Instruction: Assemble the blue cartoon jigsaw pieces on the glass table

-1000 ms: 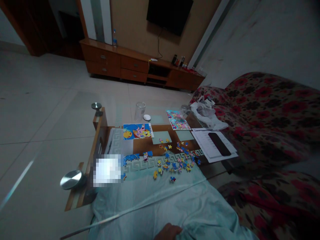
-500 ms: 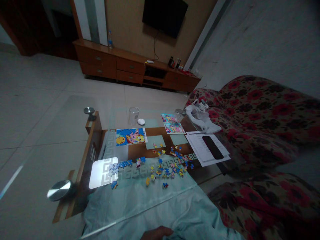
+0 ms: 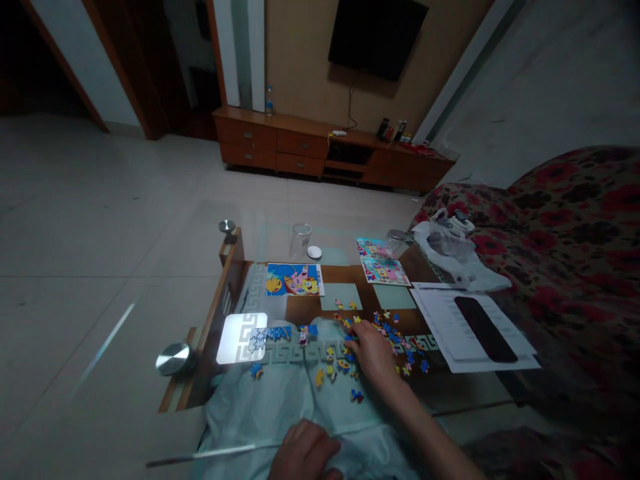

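Loose jigsaw pieces (image 3: 331, 355) in blue, yellow and pink lie scattered over the glass table. My right hand (image 3: 373, 350) reaches in among them, with its thumb and forefinger closed around a small blue puzzle piece at the fingertips. Nearer me, my left hand (image 3: 305, 450) rests by the table's front edge, fingers curled in, with nothing seen in it. To the left, a joined strip of puzzle (image 3: 273, 335) lies partly over a bright white rectangle (image 3: 230, 343). A small joined cluster (image 3: 307, 333) sits just right of that strip.
Behind the pieces lie a cartoon picture sheet (image 3: 295, 279) and colourful cards (image 3: 384, 270). A glass jar (image 3: 301, 241), a white lid (image 3: 315, 253) and another jar (image 3: 395, 242) stand farther back. Papers (image 3: 450, 340), a black phone (image 3: 485, 329) and a plastic bag (image 3: 453, 250) are on the right.
My right hand has come into view and reached over the pieces. My left hand shows more, with its fingers curled. The whole view has shifted, so the table appears farther right.
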Demonstrator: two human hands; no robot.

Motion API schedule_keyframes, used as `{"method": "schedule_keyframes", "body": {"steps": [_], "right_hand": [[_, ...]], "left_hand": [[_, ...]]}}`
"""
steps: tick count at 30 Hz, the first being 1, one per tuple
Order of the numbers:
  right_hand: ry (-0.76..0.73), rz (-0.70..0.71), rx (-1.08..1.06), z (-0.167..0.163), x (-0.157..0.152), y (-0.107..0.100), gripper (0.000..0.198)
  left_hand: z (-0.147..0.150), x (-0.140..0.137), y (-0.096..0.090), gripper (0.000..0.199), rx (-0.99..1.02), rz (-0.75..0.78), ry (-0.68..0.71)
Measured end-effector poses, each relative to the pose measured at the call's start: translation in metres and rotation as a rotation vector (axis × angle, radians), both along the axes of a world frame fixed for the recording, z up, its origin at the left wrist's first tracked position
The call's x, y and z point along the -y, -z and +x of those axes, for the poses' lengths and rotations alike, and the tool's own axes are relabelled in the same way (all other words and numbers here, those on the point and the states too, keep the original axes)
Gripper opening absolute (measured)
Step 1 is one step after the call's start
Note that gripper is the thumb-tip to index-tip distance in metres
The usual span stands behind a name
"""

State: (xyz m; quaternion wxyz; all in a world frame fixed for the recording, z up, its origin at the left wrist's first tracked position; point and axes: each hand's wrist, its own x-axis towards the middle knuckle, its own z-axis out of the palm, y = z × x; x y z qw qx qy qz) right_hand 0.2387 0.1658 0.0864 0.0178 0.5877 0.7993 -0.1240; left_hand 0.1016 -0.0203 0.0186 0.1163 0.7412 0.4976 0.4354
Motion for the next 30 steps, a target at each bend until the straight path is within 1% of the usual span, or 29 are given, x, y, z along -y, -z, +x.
{"method": "schedule_keyframes", "body": {"steps": [2,4,6,9,12,14,16,18,22,26,30], "right_hand": [[-0.009,-0.005,0.012,0.002,-0.003,0.003,0.01],[-0.015,-0.018,-0.014,0.004,-0.008,0.005,0.009],[-0.019,-0.05,-0.054,0.006,-0.012,0.005,0.01],[-0.034,-0.103,-0.139,0.001,-0.019,0.002,0.011],[-0.114,-0.152,-0.279,-0.017,-0.024,-0.002,0.009],[-0.202,-0.202,-0.391,-0.037,-0.027,-0.005,0.011],[-0.272,-0.25,-0.465,-0.059,-0.029,-0.006,0.013],[-0.331,-0.279,-0.488,-0.08,-0.031,-0.005,0.013],[-0.428,-0.286,-0.415,-0.105,-0.035,0.0,0.011],[-0.405,-0.305,-0.301,-0.113,-0.039,0.004,0.01],[-0.366,-0.304,-0.236,-0.114,-0.04,0.004,0.01]], "left_hand": [[-0.015,-0.011,-0.024,0.035,0.015,-0.001,-0.009],[-0.028,-0.021,-0.034,0.026,-0.012,-0.031,-0.09],[-0.04,-0.03,-0.034,0.02,-0.097,-0.061,-0.213],[-0.051,-0.044,-0.024,0.029,-0.26,-0.086,-0.391],[-0.055,-0.06,-0.016,0.037,-0.367,-0.133,-0.528],[-0.055,-0.069,-0.012,0.037,-0.426,-0.181,-0.581],[-0.054,-0.075,-0.009,0.037,-0.471,-0.227,-0.597],[-0.053,-0.078,-0.005,0.036,-0.48,-0.255,-0.603],[-0.053,-0.077,-0.001,0.036,-0.46,-0.274,-0.595],[-0.054,-0.075,-0.002,0.036,-0.462,-0.291,-0.578],[-0.055,-0.075,-0.004,0.037,-0.458,-0.295,-0.566]]}}
